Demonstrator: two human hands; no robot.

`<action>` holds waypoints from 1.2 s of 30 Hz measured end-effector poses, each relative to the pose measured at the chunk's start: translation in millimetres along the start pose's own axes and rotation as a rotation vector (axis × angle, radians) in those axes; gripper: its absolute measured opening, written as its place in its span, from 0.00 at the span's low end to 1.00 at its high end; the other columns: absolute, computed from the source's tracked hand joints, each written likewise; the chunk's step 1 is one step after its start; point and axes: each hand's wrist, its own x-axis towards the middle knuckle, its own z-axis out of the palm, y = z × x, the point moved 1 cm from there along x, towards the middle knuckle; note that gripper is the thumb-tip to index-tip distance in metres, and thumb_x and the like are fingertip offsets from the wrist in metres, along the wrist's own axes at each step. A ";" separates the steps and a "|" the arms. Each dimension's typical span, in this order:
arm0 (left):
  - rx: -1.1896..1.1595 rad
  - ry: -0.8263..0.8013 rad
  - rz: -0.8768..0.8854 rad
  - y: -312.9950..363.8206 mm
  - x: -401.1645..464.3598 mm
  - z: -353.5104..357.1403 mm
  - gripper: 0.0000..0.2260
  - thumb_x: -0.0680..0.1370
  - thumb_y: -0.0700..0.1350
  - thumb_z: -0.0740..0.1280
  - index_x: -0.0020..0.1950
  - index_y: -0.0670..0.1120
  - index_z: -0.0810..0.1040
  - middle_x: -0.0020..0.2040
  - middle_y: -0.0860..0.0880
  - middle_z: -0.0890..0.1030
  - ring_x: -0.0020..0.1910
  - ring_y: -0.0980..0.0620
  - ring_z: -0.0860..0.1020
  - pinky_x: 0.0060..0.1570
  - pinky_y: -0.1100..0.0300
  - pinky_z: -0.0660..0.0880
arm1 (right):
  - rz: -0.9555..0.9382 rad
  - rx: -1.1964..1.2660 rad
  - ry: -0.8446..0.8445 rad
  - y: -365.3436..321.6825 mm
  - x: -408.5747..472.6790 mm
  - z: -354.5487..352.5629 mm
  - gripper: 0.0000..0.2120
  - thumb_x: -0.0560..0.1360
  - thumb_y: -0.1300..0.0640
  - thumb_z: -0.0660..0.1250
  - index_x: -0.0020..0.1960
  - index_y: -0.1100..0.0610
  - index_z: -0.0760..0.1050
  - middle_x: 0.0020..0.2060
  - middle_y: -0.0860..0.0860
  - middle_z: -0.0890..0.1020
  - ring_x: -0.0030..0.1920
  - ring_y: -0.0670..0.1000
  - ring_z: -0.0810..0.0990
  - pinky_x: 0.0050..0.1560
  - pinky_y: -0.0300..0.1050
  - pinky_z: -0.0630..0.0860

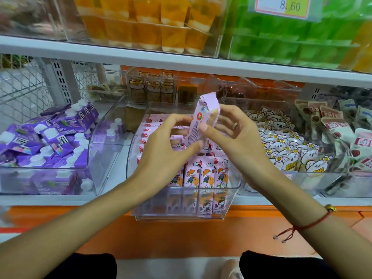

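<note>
At the far left, purple drink cartons with white caps lie mixed in a clear box, too many to count. Your left hand pinches the single pink snack packet: the thumb is at its lower end and the fingers are at its left edge. The packet is long and narrow, light pink, with a crimped top end, a round coloured logo and small print on the face toward you. It stands almost upright in the air, between your two hands, above the middle clear bin. In this bin the same pink packets stand in rows; in the front row you can count four, and the ones behind are partly hidden. Your right hand also holds the packet, with the thumb pressed on its front and one ring on a finger. One red string bracelet is on the right wrist. Further right lie bear-print packets.
</note>
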 end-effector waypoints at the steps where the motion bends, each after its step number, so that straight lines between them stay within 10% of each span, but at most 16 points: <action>1: -0.029 -0.002 -0.016 1.3 0.6 -0.6 0.16 0.73 0.47 0.73 0.59 0.53 0.75 0.55 0.60 0.80 0.54 0.63 0.78 0.52 0.67 0.75 | 0.003 -0.001 -0.006 0.2 0.0 -1.1 0.16 0.73 0.62 0.71 0.59 0.56 0.75 0.52 0.49 0.83 0.53 0.45 0.82 0.57 0.41 0.77; 14: -0.694 -0.176 -0.756 17.9 8.3 -2.7 0.20 0.61 0.55 0.73 0.47 0.44 0.82 0.41 0.46 0.86 0.38 0.54 0.85 0.31 0.65 0.79 | 0.300 0.011 0.015 -1.4 3.8 -9.1 0.13 0.76 0.50 0.67 0.54 0.59 0.79 0.36 0.52 0.83 0.31 0.45 0.78 0.30 0.34 0.74; 24: -0.330 -0.212 -0.313 8.8 8.4 -14.0 0.15 0.75 0.45 0.70 0.62 0.51 0.77 0.55 0.54 0.83 0.55 0.59 0.81 0.53 0.68 0.77 | 0.109 -0.026 -0.148 -5.4 2.3 -19.9 0.20 0.74 0.62 0.69 0.65 0.52 0.73 0.50 0.52 0.84 0.49 0.49 0.84 0.52 0.40 0.79; 28: -0.254 -0.186 -0.097 9.5 10.0 -14.9 0.18 0.73 0.34 0.71 0.60 0.47 0.75 0.59 0.51 0.80 0.59 0.59 0.79 0.61 0.67 0.72 | -0.033 -0.030 -0.201 -8.0 -1.7 -22.3 0.19 0.66 0.60 0.74 0.56 0.52 0.78 0.52 0.49 0.84 0.56 0.48 0.82 0.60 0.42 0.76; 36: -0.253 -0.195 -0.019 8.1 9.8 -12.4 0.20 0.66 0.43 0.72 0.58 0.47 0.76 0.59 0.49 0.81 0.59 0.57 0.79 0.61 0.66 0.72 | -0.109 0.001 -0.217 -2.7 -2.9 -24.5 0.13 0.63 0.56 0.75 0.47 0.45 0.82 0.48 0.46 0.85 0.53 0.48 0.83 0.58 0.42 0.77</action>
